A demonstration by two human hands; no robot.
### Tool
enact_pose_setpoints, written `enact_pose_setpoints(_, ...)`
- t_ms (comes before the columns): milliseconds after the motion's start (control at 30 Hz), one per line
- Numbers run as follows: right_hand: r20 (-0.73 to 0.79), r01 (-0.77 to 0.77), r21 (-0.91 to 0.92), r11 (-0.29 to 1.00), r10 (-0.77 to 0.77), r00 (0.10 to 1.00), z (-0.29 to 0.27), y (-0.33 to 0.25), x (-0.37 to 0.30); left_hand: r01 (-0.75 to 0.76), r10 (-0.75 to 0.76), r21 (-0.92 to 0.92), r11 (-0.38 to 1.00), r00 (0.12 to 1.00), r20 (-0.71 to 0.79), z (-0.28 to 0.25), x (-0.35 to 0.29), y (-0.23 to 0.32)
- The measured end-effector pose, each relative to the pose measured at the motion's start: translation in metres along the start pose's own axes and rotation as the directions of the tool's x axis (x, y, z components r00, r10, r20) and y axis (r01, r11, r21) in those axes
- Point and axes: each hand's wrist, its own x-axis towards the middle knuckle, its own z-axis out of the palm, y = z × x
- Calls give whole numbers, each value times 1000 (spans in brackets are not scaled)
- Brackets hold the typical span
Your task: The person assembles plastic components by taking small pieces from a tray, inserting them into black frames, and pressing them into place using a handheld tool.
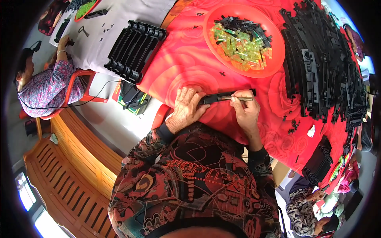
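A narrow black plastic strip lies on the red cloth close in front of me. My left hand grips its left end, the thumb along the near side and the fingers bent over the far side. In my right hand is a thin brownish pen-like tool, pinched between thumb and fingers. Its tip points left and rests over the strip's middle. The strip's right end shows past my right fingers. Whatever small part may lie under the tip is too small to make out.
An orange-red basin ahead holds yellow-green clear pieces and black parts. Black strips are heaped at right. A black rack of strips stands at front left. Small black clips lie scattered. Another person sits at left beside a wooden bench.
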Motion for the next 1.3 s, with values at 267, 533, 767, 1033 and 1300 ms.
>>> enact_pose_setpoints(267, 84, 234, -226, 946, -220, 972, 8, -8, 2, -90, 89, -32, 995, 996, -25, 6, -1, -7)
enact_pose_setpoints(533, 118, 220, -235, 947, -197, 973, 10, -12, 6, -76, 74, -63, 995, 997, -31, 6, -2, -8)
enact_pose_setpoints(767, 115, 306, -263, 915, -285, 952, 14, -9, 7, -74, 74, -78, 994, 997, 0, 7, 0, -11)
enact_pose_setpoints(1033, 101, 285, -224, 932, -269, 958, 12, -7, 6, -69, 69, -26, 997, 998, -4, 7, -3, -8)
enact_pose_setpoints(1300, -21, 193, -1, 981, -193, 981, 3, -19, -16, -92, 81, -124, 988, 993, -90, -21, 2, 19)
